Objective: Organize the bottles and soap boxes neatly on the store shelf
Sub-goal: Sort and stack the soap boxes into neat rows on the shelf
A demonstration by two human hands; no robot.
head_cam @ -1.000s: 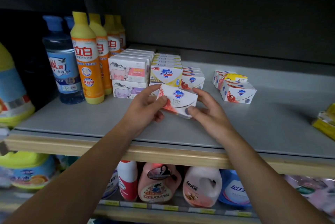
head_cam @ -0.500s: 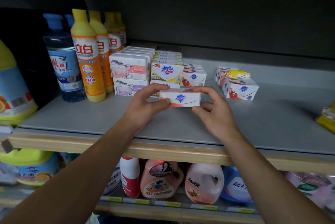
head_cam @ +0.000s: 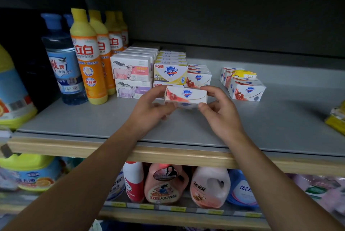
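The lower edge of the soap box [head_cam: 186, 95] was blurred where the fingers of the left hand [head_cam: 149, 110] and right hand [head_cam: 221, 113] covered it. It hid the lowest box of the yellow stack [head_cam: 170, 73]. At the right edge a yellow packet [head_cam: 337, 118] was cut off. Price tags [head_cam: 177, 209] on the lower shelf were unreadable.

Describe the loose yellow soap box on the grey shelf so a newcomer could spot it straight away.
Start at the grey shelf and look right of the two hands, to the small cluster of white soap boxes standing apart from the main rows. The yellow soap box lies on top of that cluster, askew. It is the only yellow one there; its neighbours are white with red fruit.
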